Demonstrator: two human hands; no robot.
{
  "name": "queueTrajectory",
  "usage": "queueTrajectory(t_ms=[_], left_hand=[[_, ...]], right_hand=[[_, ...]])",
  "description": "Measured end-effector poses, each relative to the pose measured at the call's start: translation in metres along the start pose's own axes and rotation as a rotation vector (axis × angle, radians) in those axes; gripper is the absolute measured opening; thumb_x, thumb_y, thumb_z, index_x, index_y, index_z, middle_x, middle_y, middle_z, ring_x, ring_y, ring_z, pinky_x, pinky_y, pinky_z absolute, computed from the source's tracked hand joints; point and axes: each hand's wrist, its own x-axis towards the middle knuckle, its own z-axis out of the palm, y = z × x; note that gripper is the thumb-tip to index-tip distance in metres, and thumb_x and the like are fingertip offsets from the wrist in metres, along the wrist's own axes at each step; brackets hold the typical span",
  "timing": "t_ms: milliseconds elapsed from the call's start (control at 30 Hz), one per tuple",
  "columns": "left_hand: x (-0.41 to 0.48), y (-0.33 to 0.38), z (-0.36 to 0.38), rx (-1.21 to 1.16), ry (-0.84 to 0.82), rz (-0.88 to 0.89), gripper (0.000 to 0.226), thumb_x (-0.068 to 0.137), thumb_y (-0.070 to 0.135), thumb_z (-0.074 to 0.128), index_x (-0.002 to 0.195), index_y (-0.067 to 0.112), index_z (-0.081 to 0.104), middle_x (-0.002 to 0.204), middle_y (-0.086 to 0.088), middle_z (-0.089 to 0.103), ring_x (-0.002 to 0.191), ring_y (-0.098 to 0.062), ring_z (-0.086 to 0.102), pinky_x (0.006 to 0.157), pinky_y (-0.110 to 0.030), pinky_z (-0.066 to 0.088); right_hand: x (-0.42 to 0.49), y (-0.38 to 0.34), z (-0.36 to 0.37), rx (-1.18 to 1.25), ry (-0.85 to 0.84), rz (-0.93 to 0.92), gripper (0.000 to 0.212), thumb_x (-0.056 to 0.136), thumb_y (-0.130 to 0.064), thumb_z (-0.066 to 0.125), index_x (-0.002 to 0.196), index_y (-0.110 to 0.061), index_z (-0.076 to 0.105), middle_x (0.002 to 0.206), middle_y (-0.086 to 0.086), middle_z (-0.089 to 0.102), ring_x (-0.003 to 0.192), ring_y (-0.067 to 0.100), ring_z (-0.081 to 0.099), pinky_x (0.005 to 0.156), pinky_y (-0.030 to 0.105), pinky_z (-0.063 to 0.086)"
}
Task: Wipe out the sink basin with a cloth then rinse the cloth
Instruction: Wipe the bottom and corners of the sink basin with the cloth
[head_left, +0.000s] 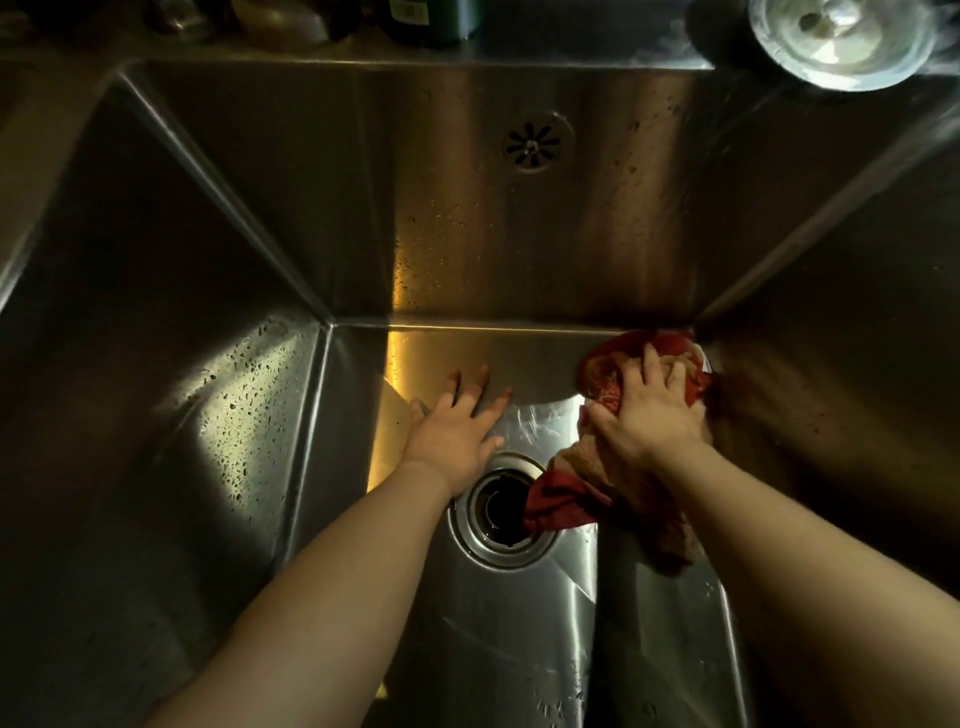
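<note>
Red cloth (602, 382), bunched in the curled fingers of the right hand (649, 415) at centre-right, trails a corner over the drain (493, 512) and may snag; left hand (452, 431) rests flat, fingers spread, empty.

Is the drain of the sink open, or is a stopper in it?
Open: the drain shows a dark hole with no stopper; a cloth corner overlaps its right rim.
</note>
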Motion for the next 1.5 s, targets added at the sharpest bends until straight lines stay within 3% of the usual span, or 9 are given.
queueTrajectory(t_ms=[400,733,1000,1200,1333,1500], left_hand=[[-0.033,-0.005,0.008,-0.032,-0.065,-0.012,0.062,0.098,0.047,0.032,0.148,0.041,-0.006,0.158,0.008,-0.013,0.146,-0.026,-0.011,0.112,-0.059,0.014],[-0.060,0.000,0.026,-0.068,-0.093,-0.059,0.065,0.098,0.045,0.032,0.148,0.039,-0.009,0.156,0.008,-0.024,0.145,-0.025,-0.018,0.114,-0.058,0.011],[-0.058,-0.007,0.029,-0.046,-0.104,-0.043,0.065,0.099,0.044,0.034,0.147,0.041,-0.010,0.156,0.008,-0.026,0.145,-0.025,-0.018,0.113,-0.058,0.011],[-0.060,-0.005,0.029,-0.055,-0.117,-0.047,0.066,0.099,0.041,0.036,0.147,0.041,-0.010,0.155,0.008,-0.027,0.144,-0.025,-0.020,0.113,-0.060,0.010],[-0.065,-0.005,0.026,-0.074,-0.133,-0.067,0.065,0.099,0.040,0.035,0.147,0.041,-0.008,0.156,0.008,-0.025,0.144,-0.028,-0.020,0.112,-0.061,0.012],[-0.066,0.001,0.026,-0.083,-0.129,-0.091,0.066,0.099,0.039,0.037,0.148,0.040,-0.008,0.155,0.008,-0.026,0.144,-0.028,-0.020,0.111,-0.063,0.014]], right_hand=[[-0.070,0.008,0.023,-0.047,-0.077,-0.095,0.092,0.075,-0.069,0.046,0.146,-0.034,-0.001,0.158,0.002,-0.007,0.142,0.037,-0.004,0.109,0.059,0.018],[-0.116,-0.009,0.043,0.019,-0.127,-0.028,0.080,0.086,-0.051,0.046,0.148,-0.031,-0.001,0.158,0.004,-0.010,0.142,0.038,-0.004,0.109,0.058,0.021],[-0.099,-0.005,0.032,0.082,-0.043,-0.101,0.070,0.088,-0.037,0.056,0.145,-0.037,0.015,0.156,0.001,0.003,0.141,0.036,-0.003,0.111,0.058,0.021],[-0.096,-0.016,0.036,0.128,0.037,-0.050,0.066,0.089,-0.039,0.053,0.144,-0.040,0.016,0.156,0.000,0.007,0.141,0.035,0.001,0.107,0.058,0.027],[-0.116,-0.006,0.052,0.064,-0.049,-0.196,0.071,0.084,-0.044,0.055,0.141,-0.045,0.012,0.157,-0.005,0.004,0.142,0.032,0.000,0.109,0.054,0.023],[-0.110,-0.010,0.047,0.101,-0.048,-0.202,0.068,0.085,-0.041,0.058,0.140,-0.046,0.019,0.156,-0.006,0.009,0.142,0.031,0.000,0.110,0.054,0.023]])
